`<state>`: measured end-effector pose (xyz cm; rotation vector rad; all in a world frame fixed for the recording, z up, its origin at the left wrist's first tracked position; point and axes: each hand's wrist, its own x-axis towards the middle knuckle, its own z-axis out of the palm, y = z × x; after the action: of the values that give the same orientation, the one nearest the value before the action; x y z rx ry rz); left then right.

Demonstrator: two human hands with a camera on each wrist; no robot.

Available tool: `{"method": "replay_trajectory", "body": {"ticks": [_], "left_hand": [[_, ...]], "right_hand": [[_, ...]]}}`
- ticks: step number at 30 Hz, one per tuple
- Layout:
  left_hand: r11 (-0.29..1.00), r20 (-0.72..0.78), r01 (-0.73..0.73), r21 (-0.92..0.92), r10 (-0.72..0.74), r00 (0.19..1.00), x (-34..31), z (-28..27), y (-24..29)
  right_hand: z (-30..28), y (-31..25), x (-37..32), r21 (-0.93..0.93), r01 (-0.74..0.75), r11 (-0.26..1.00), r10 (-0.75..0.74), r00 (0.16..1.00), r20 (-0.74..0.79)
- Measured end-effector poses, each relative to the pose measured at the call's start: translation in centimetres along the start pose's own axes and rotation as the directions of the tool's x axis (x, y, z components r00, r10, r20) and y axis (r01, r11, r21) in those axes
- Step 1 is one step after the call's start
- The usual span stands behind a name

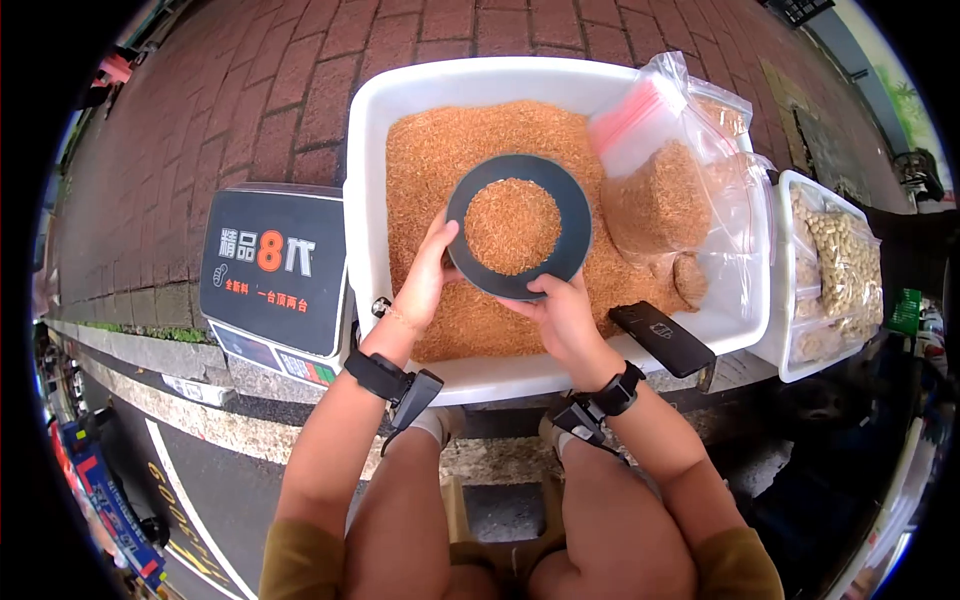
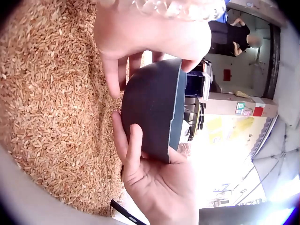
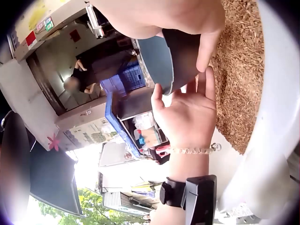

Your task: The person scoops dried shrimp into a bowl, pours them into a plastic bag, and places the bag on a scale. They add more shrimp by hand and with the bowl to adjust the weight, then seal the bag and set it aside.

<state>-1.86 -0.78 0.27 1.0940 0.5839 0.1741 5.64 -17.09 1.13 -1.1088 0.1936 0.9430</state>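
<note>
Both hands hold a dark grey bowl [image 1: 574, 205] with small orange-brown, grain-like pieces [image 1: 513, 226] in it. The bowl is over a white tub [image 1: 368, 130] spread with more of the same loose pieces [image 2: 44, 93]. My left hand [image 1: 424, 280] grips the bowl's left side, thumb by the rim and fingers below. My right hand [image 1: 566, 318] grips the near right side, its thumb over the rim. From the left wrist view, the bowl's dark outer wall [image 2: 149, 105] shows tilted between the two hands.
Clear zip bags [image 1: 665, 195] of similar pieces stand in the tub's right side. A black phone [image 1: 662, 338] lies across the near right rim. Left of the tub is a digital scale [image 1: 275, 265]. Another white tub [image 1: 787, 330] with bagged pale goods stands at the right.
</note>
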Motion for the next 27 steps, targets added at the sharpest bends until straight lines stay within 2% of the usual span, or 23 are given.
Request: {"method": "replay_trajectory", "body": {"ticks": [2,3,6,7,8,9,11,12,14,15,16,18,19,21,22,24,27], "left_hand": [[0.979,-0.076,0.168,0.116,-0.16,0.984,0.3,-0.3,-1.1],[0.948,-0.061,0.232,0.217,-0.225,0.973,0.0,-0.2,-0.9],[0.957,-0.036,0.19,0.221,-0.187,0.982,-0.4,0.1,-0.8],[0.976,-0.022,0.169,0.134,-0.168,0.986,-0.1,0.0,-1.0],[0.977,-0.018,0.168,0.131,-0.167,0.986,0.2,-0.4,-1.3],[0.97,-0.055,0.193,0.145,-0.187,0.981,0.6,-0.9,-1.5],[0.95,-0.161,0.243,0.195,-0.214,0.964,1.0,-1.2,-2.0],[0.951,-0.158,0.242,0.192,-0.213,0.964,0.9,-1.5,-2.5],[0.861,0.041,0.116,0.495,-0.156,0.987,0.9,-2.1,-3.3],[0.827,0.069,0.09,0.555,-0.153,0.986,1.0,-2.0,-3.2],[0.829,0.071,0.088,0.552,-0.153,0.986,1.0,-2.0,-3.3],[0.85,0.057,0.114,0.514,-0.166,0.985,1.0,-2.1,-3.5],[0.851,0.06,0.112,0.513,-0.166,0.984,1.0,-2.1,-3.6],[0.869,0.04,0.084,0.488,-0.118,0.992,0.8,-1.9,-3.7],[0.87,0.044,0.083,0.486,-0.119,0.992,0.8,-1.9,-3.6],[0.867,0.04,0.088,0.491,-0.123,0.992,0.8,-1.9,-3.5],[0.848,0.039,0.13,0.514,-0.175,0.984,1.0,-2.0,-3.4]], "right_hand": [[-0.1,-0.6,-0.3,-0.005,0.0,1.0,0.0,0.999,-0.054],[0.2,-1.5,-1.0,-0.009,-0.007,1.0,0.006,0.999,-0.042],[0.6,-3.9,-3.2,-0.009,0.011,1.0,-0.012,0.998,-0.058],[0.1,-4.9,-4.0,-0.022,0.04,0.999,-0.04,0.999,-0.035],[0.2,-5.8,-4.8,-0.035,0.066,0.997,-0.066,0.998,-0.012],[1.4,-7.1,-6.0,-0.026,0.151,0.988,-0.153,0.984,-0.094],[1.4,-9.7,-7.6,-0.051,0.279,0.959,-0.283,0.953,-0.105],[1.3,-10.9,-8.2,-0.059,0.329,0.942,-0.334,0.936,-0.11],[1.1,-13.5,-9.1,-0.052,0.447,0.893,-0.45,0.884,-0.125],[0.5,-14.7,-9.1,-0.123,0.512,0.85,-0.526,0.836,-0.153],[-0.6,-15.8,-9.0,-0.17,0.556,0.814,-0.578,0.806,-0.132],[-2.1,-17.7,-8.2,-0.202,0.643,0.739,-0.673,0.715,-0.188],[-2.6,-18.5,-7.9,-0.204,0.644,0.738,-0.675,0.714,-0.189],[-3.4,-19.7,-7.3,-0.328,0.703,0.631,-0.775,0.588,-0.232],[-3.5,-20.1,-7.0,-0.331,0.703,0.63,-0.776,0.586,-0.233],[-3.9,-20.7,-6.5,-0.449,0.696,0.56,-0.828,0.491,-0.272],[-4.8,-20.9,-6.0,-0.532,0.662,0.528,-0.847,0.455,-0.274]]}}
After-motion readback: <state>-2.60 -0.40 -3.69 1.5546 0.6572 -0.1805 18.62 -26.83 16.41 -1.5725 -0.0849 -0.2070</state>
